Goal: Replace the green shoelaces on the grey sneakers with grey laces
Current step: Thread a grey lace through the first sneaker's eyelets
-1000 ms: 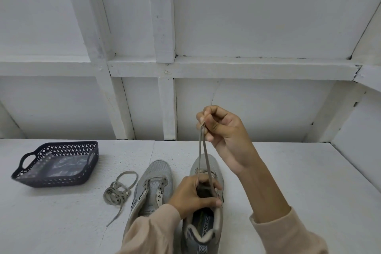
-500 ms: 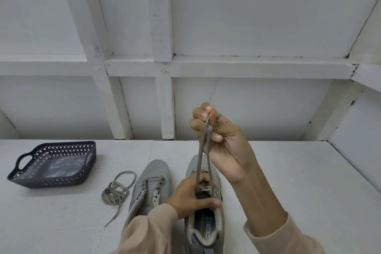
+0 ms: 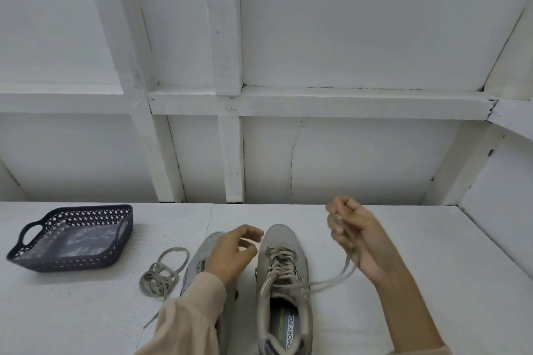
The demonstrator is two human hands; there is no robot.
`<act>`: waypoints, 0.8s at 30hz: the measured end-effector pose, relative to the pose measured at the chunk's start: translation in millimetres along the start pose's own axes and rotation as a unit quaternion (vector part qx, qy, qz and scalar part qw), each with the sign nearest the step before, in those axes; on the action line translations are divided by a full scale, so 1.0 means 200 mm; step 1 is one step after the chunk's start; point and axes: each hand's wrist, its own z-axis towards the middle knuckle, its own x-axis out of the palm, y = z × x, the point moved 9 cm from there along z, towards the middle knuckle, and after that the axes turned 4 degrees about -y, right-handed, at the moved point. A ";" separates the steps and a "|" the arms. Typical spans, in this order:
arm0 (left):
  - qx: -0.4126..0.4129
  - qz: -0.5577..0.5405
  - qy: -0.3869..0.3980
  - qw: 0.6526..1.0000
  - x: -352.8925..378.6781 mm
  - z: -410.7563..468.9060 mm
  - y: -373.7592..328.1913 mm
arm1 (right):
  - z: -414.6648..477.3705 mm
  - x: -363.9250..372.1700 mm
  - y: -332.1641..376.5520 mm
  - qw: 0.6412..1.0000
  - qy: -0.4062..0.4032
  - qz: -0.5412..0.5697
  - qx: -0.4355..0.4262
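On my head view I see the right sneaker (image 3: 284, 239) low in the middle of the frame. It stands on the white desk (image 3: 432, 253). A grey lace (image 3: 281, 262) is crossed through its holes. 2 ends of that lace run out to the right. The right hand (image 3: 354, 239) is curled round them, lifted a bit above the desk. That hand looks blurry.

The left sneaker (image 3: 199, 256) sits just beside the right one. The left hand (image 3: 230, 251) hangs over it with its fingers loosely bent, and it holds nothing. The sleeve (image 3: 190, 320) hides much of that sneaker.

Just left of it, a loose lace (image 3: 160, 277) lies in a messy bundle on the desk. Farther left, near the edge of the frame, sits a dark basket (image 3: 66, 262) with little holes. Something shiny lies in it, but I cannot tell what.
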 end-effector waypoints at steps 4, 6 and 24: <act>-0.003 0.154 0.053 0.987 0.11 0.03 0.08 | 0.07 -0.17 -0.37 0.901 -0.052 -0.427 0.052; 0.001 0.205 0.049 0.977 0.14 0.04 0.08 | 0.06 -0.16 -0.51 0.884 -0.034 -0.462 0.062; 0.062 0.248 0.044 0.966 0.21 0.01 0.01 | 0.06 -0.16 -0.66 0.972 -0.045 -0.178 0.146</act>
